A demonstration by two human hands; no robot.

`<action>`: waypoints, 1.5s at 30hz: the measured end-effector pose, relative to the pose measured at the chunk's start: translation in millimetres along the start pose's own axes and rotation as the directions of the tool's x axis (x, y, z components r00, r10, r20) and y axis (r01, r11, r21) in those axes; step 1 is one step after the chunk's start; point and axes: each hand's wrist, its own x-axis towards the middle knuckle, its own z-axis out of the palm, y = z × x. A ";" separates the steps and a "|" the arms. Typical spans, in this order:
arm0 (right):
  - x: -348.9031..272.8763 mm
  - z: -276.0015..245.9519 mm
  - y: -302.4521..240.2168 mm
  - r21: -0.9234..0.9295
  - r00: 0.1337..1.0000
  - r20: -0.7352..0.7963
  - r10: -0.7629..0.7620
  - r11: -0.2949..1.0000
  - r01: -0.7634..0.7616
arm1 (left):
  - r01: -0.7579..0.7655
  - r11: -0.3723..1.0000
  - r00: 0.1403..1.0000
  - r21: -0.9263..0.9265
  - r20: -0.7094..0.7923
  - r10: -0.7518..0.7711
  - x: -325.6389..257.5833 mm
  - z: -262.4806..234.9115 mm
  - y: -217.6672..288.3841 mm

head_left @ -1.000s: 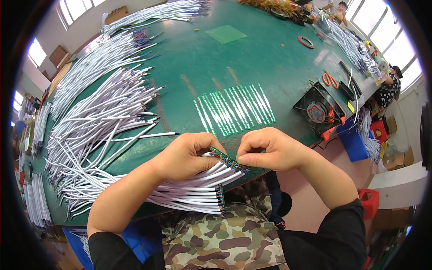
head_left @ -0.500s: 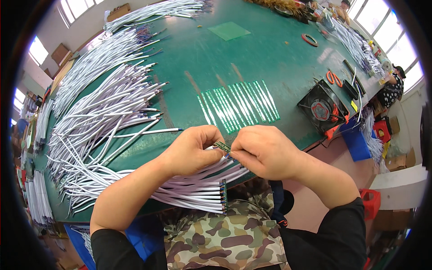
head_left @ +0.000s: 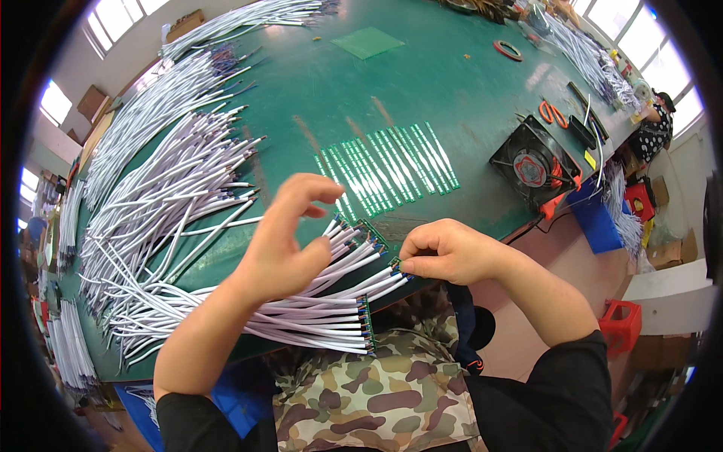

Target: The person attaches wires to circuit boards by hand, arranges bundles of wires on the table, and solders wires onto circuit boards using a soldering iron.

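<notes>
My left hand (head_left: pixel 282 245) is raised above the white cables, thumb and fingers apart with nothing between them. To its right, my right hand (head_left: pixel 452 252) pinches the end of a narrow green circuit board (head_left: pixel 395 264), thumb against forefinger. White cables (head_left: pixel 380 285) run up to that board, and coloured wire ends show beside it. Another green board strip (head_left: pixel 372 232) lies between my hands across a row of cable ends. Nearest my lap, a third strip (head_left: pixel 368 324) stands along the ends of a bundle of white cables (head_left: pixel 316 324).
Several green-and-white strips (head_left: pixel 388 169) lie side by side on the green table (head_left: pixel 301 98). A large heap of white cables (head_left: pixel 158 173) covers its left side. At right are a black fan (head_left: pixel 535 166), orange-handled scissors (head_left: pixel 553 114) and a tape roll (head_left: pixel 507 50). Another person (head_left: pixel 654 128) sits far right.
My left hand has come away from the right one, moving left and up as its fingers opened. My right hand has dropped slightly and stays pinched on the board. The view has shifted a little.
</notes>
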 end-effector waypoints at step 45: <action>5.1 -2.3 -19.0 0.325 0.987 0.075 -0.141 0.939 0.110 | 0.732 0.469 0.629 -0.494 0.754 -0.189 0.5 1.4 -6.1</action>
